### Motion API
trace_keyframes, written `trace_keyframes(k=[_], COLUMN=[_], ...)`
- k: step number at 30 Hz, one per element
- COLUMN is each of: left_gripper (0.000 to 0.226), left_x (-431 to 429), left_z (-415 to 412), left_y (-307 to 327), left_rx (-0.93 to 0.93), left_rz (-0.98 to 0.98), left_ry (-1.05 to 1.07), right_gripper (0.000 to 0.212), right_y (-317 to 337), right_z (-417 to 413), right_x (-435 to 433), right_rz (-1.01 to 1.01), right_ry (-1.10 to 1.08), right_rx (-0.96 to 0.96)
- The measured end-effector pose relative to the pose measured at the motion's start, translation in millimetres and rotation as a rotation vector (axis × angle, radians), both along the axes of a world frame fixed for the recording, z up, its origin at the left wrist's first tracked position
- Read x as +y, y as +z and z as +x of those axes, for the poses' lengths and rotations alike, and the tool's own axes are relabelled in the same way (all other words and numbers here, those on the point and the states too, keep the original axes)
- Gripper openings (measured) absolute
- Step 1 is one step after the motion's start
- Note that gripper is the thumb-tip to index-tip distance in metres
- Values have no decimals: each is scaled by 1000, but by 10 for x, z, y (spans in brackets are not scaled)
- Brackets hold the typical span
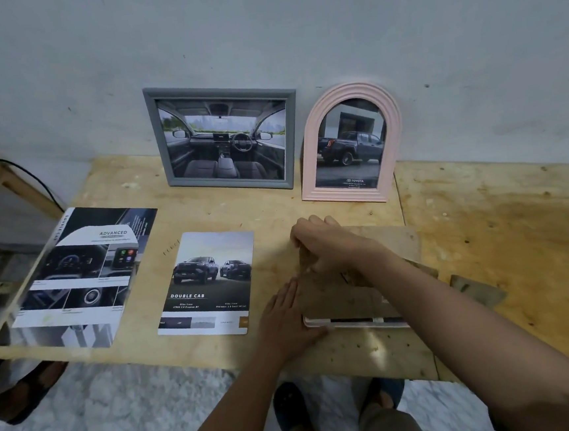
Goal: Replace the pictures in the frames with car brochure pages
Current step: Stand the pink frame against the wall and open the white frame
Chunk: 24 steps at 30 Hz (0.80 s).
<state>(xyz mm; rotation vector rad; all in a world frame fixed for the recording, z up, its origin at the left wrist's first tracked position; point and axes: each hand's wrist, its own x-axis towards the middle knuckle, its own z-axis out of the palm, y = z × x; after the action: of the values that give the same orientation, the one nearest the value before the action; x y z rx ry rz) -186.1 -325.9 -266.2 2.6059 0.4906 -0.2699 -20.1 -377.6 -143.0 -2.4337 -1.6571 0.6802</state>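
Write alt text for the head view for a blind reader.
A person's left hand rests flat on a face-down frame on a table while the right hand grips its backing board. A grey frame and a pink arched frame, showing car pictures, lean on the wall; a brochure and a loose page lie left.

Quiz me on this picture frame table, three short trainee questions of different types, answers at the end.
1. True or false: the pink arched frame lies flat on the table.
2. Which words head the loose page nearest the left hand? A) ADVANCED B) DOUBLE CAB C) TOYOTA
3. Fill in: the grey frame shows a car's ____.
Key: 1 false; 2 B; 3 interior.
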Motion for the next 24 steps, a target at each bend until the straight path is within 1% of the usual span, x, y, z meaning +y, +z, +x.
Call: trace_keyframes(k=[3,4,7,9,11,15,18,20,22,24], left_gripper=[104,101,106,114,119,115,113,113,115,115], left_x=[2,-1,-16,-27,-21,-33,-47,-59,-67,-72], left_z=[-13,-20,-36,-39,-47,-56,-90,-83,-70,-62], left_y=[3,5,21,26,16,-56,-78,-81,-102,-119], left_rx=[-41,-55,-34,-13,-31,-79,-76,-85,-91,-85], left_rz=[-11,-8,5,-1,-23,-41,-35,-36,-51,-55], left_ry=[-13,-17,-13,-10,-4,-1,8,9,10,10], right_gripper=[38,35,31,35,36,29,20,22,23,25], right_y=[83,126,247,298,309,313,292,202,89,-48], right_z=[64,88,211,309,402,603,755,844,863,793], right_x=[7,-14,-148,-283,-435,-847,-1162,-1443,-1699,-1888], right_rz=[47,70,150,194,260,445,605,691,756,916], right_ry=[-3,-25,-168,-306,-455,-824,-1133,-1394,-1706,-1963], right_rx=[-51,-60,-26,46,123,259,308,364,493,622])
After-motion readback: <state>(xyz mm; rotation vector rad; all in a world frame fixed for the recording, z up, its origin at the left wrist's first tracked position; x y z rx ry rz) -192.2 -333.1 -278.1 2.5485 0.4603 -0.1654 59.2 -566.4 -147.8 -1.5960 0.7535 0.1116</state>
